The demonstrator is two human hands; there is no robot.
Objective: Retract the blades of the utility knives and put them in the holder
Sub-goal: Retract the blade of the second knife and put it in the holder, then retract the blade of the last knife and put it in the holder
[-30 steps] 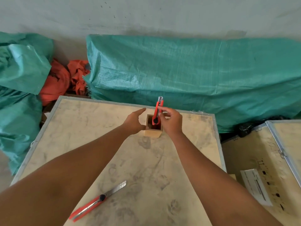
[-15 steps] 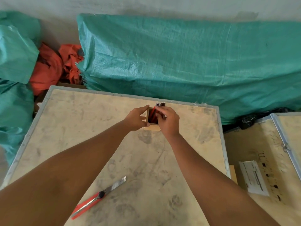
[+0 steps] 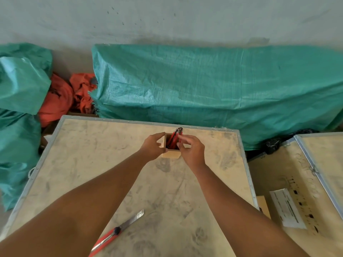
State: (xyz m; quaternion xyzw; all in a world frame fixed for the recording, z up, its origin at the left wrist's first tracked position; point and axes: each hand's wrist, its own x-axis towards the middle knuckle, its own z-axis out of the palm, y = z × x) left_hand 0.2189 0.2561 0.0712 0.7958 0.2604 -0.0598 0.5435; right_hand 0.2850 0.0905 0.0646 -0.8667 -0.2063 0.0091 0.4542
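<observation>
A small square wooden holder [image 3: 171, 154] stands near the far edge of the table. Red utility knives [image 3: 175, 138] lean inside it, with their dark tips sticking out above the rim. My left hand [image 3: 153, 147] grips the holder's left side. My right hand [image 3: 192, 149] is at the holder's right rim, its fingers loosely spread beside the knives and blurred. Another red utility knife [image 3: 116, 231] lies at the near edge of the table [image 3: 89, 164] with its blade extended, pointing up and to the right.
Green woven tarp bundles [image 3: 213, 89] and orange cloth [image 3: 61, 97] lie beyond the table against the wall. To the right is a second board [image 3: 274, 175] carrying a white paper label [image 3: 286, 208]. The table has a metal rim.
The knife in my right hand went down into the holder, and my fingers have loosened from it. The left hand has closed on the holder's side. The camera view shifted slightly.
</observation>
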